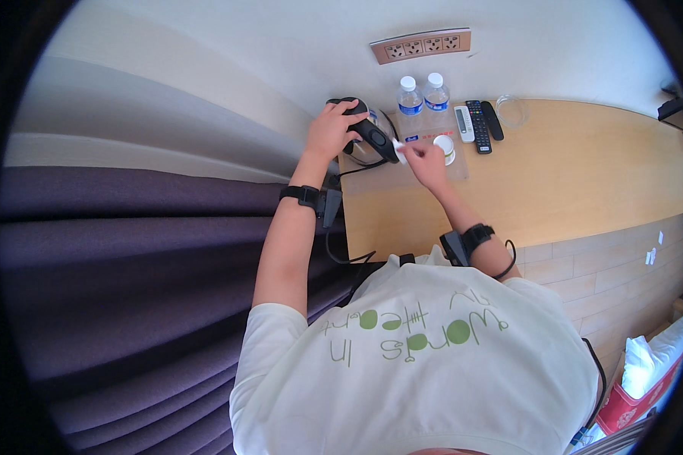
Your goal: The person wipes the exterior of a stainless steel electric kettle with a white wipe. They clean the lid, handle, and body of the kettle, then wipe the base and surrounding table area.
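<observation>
My left hand (pixel 331 129) grips a black handled object, which looks like an electric kettle's handle and lid (pixel 375 136), at the desk's left end. Pinched in the fingers of my right hand (pixel 426 162) is a white tissue or cloth (pixel 399 151), touching the lower end of the black part. Beneath the black part a rounded, shiny body shows in part, with a black cord beside it. Just right of my right hand is a white paper cup (pixel 444 147).
Two capped water bottles (pixel 410 102) stand by the wall under a socket strip (pixel 421 45). Remote controls (pixel 478 126) and a coiled clear cable (pixel 512 111) lie further right on the wooden desk (pixel 569 165). A purple curtain (pixel 148 244) hangs at the left.
</observation>
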`<state>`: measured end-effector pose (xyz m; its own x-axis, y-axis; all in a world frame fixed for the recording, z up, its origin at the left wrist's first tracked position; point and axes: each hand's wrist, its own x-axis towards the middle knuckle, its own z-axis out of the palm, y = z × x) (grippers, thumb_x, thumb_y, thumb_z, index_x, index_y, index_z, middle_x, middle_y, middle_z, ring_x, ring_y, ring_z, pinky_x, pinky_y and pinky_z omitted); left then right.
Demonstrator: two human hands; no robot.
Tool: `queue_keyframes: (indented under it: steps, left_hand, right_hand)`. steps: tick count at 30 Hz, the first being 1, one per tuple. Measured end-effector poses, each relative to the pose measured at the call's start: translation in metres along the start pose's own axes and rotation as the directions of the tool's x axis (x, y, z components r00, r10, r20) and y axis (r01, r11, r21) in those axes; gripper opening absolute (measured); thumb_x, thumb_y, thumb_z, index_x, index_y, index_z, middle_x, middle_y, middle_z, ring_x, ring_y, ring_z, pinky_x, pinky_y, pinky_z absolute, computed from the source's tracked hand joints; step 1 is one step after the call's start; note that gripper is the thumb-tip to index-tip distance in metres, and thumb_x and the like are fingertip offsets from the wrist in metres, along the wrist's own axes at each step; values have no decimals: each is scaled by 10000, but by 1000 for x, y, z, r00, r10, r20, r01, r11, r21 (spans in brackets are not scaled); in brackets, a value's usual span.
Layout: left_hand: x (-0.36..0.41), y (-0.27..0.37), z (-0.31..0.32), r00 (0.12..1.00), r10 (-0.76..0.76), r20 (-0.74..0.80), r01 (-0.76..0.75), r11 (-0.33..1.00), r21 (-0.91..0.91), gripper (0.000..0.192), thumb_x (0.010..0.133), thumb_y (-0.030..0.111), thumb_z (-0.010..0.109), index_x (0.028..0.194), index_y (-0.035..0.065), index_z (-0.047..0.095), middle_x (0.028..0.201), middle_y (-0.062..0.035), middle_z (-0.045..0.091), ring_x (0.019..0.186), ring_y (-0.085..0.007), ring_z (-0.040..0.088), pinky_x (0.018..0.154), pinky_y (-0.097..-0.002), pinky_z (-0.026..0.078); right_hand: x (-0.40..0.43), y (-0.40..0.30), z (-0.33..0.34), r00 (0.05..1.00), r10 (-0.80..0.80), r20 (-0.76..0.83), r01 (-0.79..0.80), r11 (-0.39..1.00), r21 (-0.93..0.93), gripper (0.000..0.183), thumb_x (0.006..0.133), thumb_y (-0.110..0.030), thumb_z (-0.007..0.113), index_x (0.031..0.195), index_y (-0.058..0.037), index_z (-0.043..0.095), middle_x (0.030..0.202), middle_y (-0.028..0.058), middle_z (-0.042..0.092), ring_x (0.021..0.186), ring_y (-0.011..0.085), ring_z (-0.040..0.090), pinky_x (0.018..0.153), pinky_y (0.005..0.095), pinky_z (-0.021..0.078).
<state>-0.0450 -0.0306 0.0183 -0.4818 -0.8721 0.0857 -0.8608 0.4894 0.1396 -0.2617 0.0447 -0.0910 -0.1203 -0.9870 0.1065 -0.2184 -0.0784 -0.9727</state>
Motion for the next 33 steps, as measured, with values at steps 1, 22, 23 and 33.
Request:
queue_keyframes:
  steps: [1,22,23,33]
  left_hand:
    - [1,3,1,1000,-13,-12,13,1000,8,573,653,136,825,1193,289,710,1359,39,577,1143,-255,561,973,-374,501]
    - [-4,8,12,992,-113,-63,109,992,-63,609,688,-1,747,1219,295,695,1409,17,548,1197,-269,543,1028,-373,476]
    - [-4,8,13,991,-104,-81,100,994,-54,614,683,-9,752,1211,298,698,1401,26,551,1183,-259,548,1015,-367,487]
    - [-5,9,24,983,-142,-112,135,989,-66,609,686,-28,753,1199,296,703,1398,39,549,1216,-252,531,1019,-364,487]
  right_hand:
    - [11,-9,-1,994,-106,4,106,994,-10,181,830,-159,662,931,-51,765,838,175,715,690,274,683,641,338,517]
    - [54,-18,-3,259,-753,605,963,151,-223,307,850,-110,586,1149,-100,653,1287,27,640,1232,186,584,1042,314,492]
    - [52,-16,-6,231,-747,623,969,120,-215,306,852,-112,584,1150,-101,653,1295,28,635,1231,185,585,1052,314,486]
    - [29,40,-35,241,-424,873,964,206,-166,331,849,-104,592,1175,-108,647,1312,35,622,1137,200,640,922,326,557]
